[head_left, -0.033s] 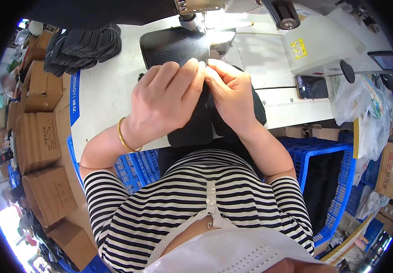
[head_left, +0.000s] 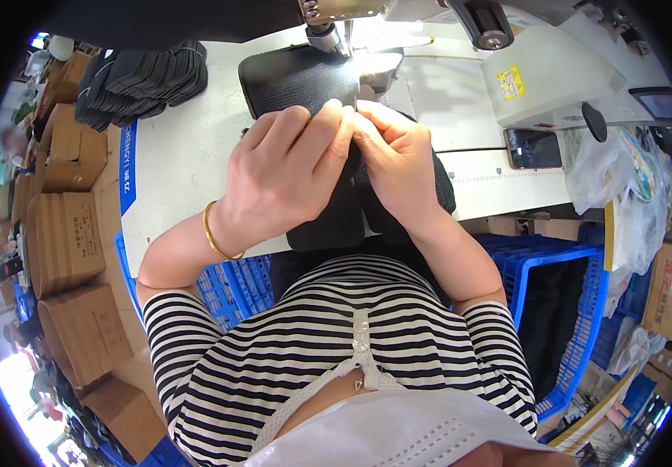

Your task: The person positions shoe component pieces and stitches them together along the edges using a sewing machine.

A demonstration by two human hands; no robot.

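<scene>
A black textured fabric piece [head_left: 297, 78] lies under the needle area of a sewing machine [head_left: 332, 39], lit by a bright lamp. Its near edge is pinched by my left hand [head_left: 281, 167] and my right hand [head_left: 398, 159], whose fingertips meet just in front of the needle area. More black fabric [head_left: 324, 222] hangs below my hands over the table's front edge toward my lap; whether it is all one piece I cannot tell. My fingers hide the exact spot they grip.
On the white table [head_left: 188, 163], a stack of black pieces [head_left: 145, 82] stands at the far left. A phone [head_left: 533, 149] lies at the right beside plastic bags [head_left: 624, 179]. A blue crate [head_left: 593, 311] with black material stands below right; cardboard boxes [head_left: 67, 241] line the left floor.
</scene>
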